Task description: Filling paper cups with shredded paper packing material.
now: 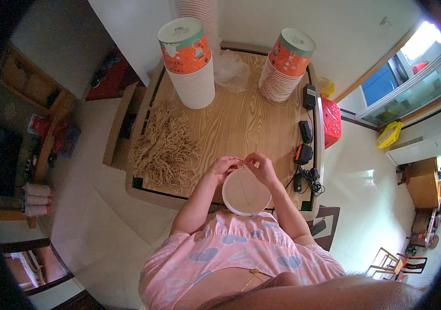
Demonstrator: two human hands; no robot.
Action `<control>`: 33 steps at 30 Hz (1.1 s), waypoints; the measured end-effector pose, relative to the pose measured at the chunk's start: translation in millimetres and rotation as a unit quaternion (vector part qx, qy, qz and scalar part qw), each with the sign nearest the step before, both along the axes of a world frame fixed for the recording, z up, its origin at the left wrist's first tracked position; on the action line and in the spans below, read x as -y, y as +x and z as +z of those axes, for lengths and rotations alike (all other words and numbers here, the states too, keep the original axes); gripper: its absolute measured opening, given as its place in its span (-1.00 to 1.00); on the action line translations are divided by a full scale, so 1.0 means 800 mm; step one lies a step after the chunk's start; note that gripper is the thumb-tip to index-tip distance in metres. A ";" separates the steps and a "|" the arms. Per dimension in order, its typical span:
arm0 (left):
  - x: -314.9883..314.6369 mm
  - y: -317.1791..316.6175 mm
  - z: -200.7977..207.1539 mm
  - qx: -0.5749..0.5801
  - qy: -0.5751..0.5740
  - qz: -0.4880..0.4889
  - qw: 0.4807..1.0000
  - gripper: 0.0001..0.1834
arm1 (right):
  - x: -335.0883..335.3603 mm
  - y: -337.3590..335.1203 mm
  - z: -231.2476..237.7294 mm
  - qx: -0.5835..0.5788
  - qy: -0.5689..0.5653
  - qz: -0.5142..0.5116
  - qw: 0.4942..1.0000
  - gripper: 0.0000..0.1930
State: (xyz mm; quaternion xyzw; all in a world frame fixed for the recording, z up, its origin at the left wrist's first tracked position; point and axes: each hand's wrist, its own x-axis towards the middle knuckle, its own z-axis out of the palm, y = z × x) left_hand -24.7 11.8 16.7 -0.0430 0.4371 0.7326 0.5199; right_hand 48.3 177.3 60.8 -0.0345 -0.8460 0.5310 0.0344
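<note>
In front of my body a white paper bucket [258,192] rests with its open mouth facing up, near the table's front edge. A thin brown twine cord [243,187] runs across the mouth to the far rim. My left hand [225,166] is at that far rim, its fingers pinched on the cord. Close beside it, my right hand [260,166] pinches at the same place with fingertips together. The exact cord end between the fingers is too small to make out. A tangled heap of brown twine cords [164,147] lies to the left.
Upside-down paper buckets form a tall left stack [192,82] and a right stack [282,72] with cords hanging on it. Crumpled clear plastic [231,70] lies between them on the wooden table [231,124]. Black adapters [303,154] and cables line the right edge, beside a red stool [330,123].
</note>
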 end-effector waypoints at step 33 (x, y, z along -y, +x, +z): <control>-0.004 0.017 0.008 -0.301 -0.119 0.122 0.938 -0.93 | 0.007 -0.007 0.005 0.008 -0.080 0.014 0.997 -0.95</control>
